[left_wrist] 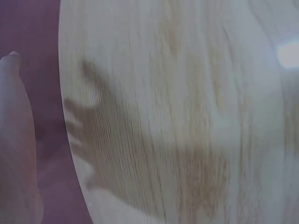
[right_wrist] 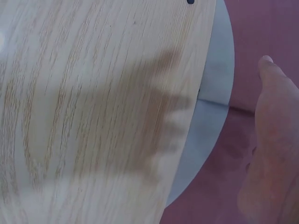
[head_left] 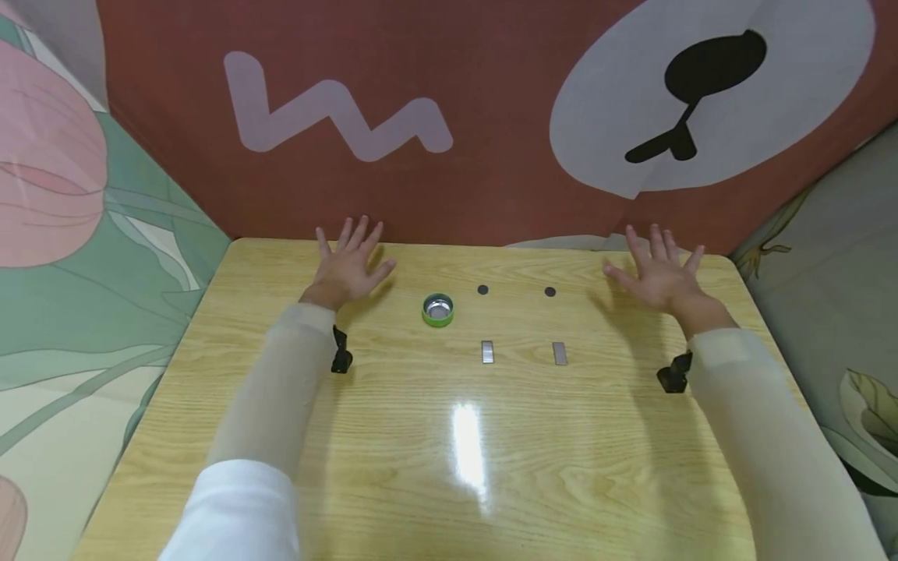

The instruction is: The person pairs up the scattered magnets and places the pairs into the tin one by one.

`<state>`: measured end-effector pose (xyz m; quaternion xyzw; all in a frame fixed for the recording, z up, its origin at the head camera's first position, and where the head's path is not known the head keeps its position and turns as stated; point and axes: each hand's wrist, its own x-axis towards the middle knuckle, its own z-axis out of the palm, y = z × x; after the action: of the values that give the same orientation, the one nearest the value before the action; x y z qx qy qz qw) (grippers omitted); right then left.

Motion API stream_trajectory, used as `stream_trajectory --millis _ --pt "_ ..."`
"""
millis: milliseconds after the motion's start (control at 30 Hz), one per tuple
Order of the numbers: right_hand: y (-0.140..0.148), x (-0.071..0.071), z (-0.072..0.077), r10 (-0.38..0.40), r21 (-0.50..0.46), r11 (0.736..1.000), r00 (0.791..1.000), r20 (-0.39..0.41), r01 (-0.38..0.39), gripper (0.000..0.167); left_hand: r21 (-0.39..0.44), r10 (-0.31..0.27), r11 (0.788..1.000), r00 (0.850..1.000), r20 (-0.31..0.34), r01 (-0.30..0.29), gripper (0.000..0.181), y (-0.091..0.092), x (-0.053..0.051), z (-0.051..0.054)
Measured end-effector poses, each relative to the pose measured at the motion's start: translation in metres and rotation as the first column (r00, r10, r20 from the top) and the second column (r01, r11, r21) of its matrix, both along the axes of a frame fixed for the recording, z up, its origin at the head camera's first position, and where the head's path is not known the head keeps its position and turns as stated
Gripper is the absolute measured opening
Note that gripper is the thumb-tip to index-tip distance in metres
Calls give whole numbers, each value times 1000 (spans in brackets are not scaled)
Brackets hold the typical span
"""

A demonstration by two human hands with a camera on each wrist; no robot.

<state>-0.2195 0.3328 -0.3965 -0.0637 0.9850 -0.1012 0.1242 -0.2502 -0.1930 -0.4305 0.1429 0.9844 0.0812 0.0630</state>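
My left hand (head_left: 348, 269) is held over the far left part of the table with its fingers spread and nothing in it. Over the far right part, my right hand (head_left: 659, 280) is likewise spread and holds nothing. Between them, nearer the left hand, stands a small round tin (head_left: 438, 310) with a green outside and a silvery inside. Two small dark discs (head_left: 482, 290) lie to the right of the tin. Closer to me are two small silvery rectangular pieces (head_left: 487, 352), side by side. The wrist views show part of each hand and its shadow on the wood.
The wooden table (head_left: 393, 467) ends at a reddish-brown cloth (head_left: 491, 195) with a printed bear face. Patterned cloth hangs at the left and right sides. A black wrist mount (head_left: 341, 352) juts from the left sleeve, another (head_left: 675, 374) from the right.
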Motion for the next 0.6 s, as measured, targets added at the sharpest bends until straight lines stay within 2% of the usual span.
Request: stream_trajectory --millis 233,433,600 --pt "-9 5 3 51 15 999 998 -36 -51 94 -32 -78 997 996 -44 77 80 -2 4 3" --pt "-16 10 4 105 54 993 994 -28 -104 92 -52 -137 990 989 -56 134 80 -4 7 6" --pt "-22 17 4 147 56 988 989 -26 -145 89 -76 -199 978 978 -67 194 82 -4 12 10"
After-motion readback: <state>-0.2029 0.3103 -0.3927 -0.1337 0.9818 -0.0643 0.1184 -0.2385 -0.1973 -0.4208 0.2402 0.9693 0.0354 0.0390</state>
